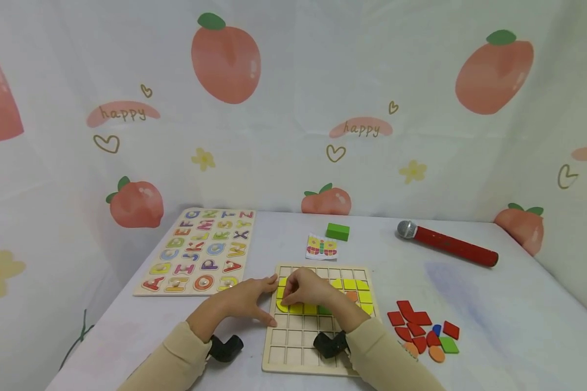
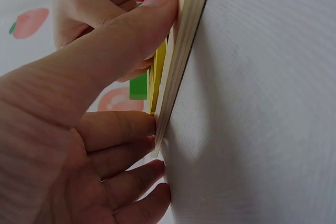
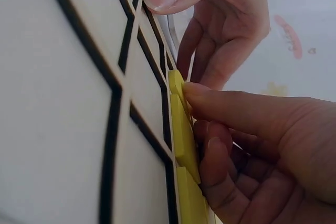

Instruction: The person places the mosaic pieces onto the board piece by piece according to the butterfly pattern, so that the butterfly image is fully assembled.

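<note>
A wooden grid board (image 1: 294,338) lies on the white table. Its upper rows hold several yellow pieces (image 1: 365,297), an orange piece (image 1: 352,296) and a partly covered green piece (image 1: 324,310). At the left side of the grid, my right hand (image 1: 309,287) pinches a rounded yellow piece (image 3: 176,82) between thumb and curled fingers, down in its cell beside other yellow pieces. My left hand (image 1: 242,297) touches the board's left edge, thumb and fingers spread and loosely bent. The right hand covers part of the upper rows in the head view.
Loose red pieces (image 1: 416,329), orange discs (image 1: 437,354) and a green piece (image 1: 449,345) lie right of the board. Behind it are a butterfly picture card (image 1: 322,247) and a green block (image 1: 338,232). An alphabet board (image 1: 195,255) stands left; a red microphone (image 1: 450,244) lies back right.
</note>
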`<action>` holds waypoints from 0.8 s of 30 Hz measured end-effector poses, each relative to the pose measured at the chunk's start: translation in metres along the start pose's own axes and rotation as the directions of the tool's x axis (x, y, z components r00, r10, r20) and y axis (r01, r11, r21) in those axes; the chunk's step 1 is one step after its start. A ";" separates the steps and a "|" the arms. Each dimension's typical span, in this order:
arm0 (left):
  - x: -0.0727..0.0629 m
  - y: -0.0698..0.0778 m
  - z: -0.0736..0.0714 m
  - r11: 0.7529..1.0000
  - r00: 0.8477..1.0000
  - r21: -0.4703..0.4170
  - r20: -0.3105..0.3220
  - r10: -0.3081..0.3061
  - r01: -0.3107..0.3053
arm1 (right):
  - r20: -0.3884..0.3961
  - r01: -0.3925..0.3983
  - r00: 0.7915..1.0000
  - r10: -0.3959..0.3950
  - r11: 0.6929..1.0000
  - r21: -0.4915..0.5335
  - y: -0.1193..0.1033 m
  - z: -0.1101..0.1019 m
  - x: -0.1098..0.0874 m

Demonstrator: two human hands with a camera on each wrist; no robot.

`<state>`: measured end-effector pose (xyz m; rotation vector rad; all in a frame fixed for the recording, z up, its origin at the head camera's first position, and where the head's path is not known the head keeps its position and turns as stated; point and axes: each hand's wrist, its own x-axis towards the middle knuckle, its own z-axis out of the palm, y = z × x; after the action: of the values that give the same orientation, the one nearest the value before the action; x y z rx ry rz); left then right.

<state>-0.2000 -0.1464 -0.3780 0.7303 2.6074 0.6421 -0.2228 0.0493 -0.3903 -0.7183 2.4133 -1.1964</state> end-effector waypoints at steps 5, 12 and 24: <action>0.001 0.000 0.000 1.000 1.000 0.002 0.001 0.014 -0.014 | 0.004 0.031 1.000 -0.031 0.999 -0.036 -0.002 0.000 -0.001; 0.000 0.000 -0.001 1.000 1.000 0.001 -0.001 0.016 -0.016 | 0.024 0.069 0.997 -0.068 0.996 -0.056 -0.005 0.001 -0.001; 0.000 0.000 0.000 1.000 1.000 -0.014 0.003 0.006 -0.006 | 0.049 0.024 0.999 -0.022 0.999 -0.034 -0.007 -0.017 -0.013</action>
<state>-0.2000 -0.1460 -0.3779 0.7349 2.5965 0.6601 -0.2190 0.0634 -0.3736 -0.7781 2.3972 -1.1354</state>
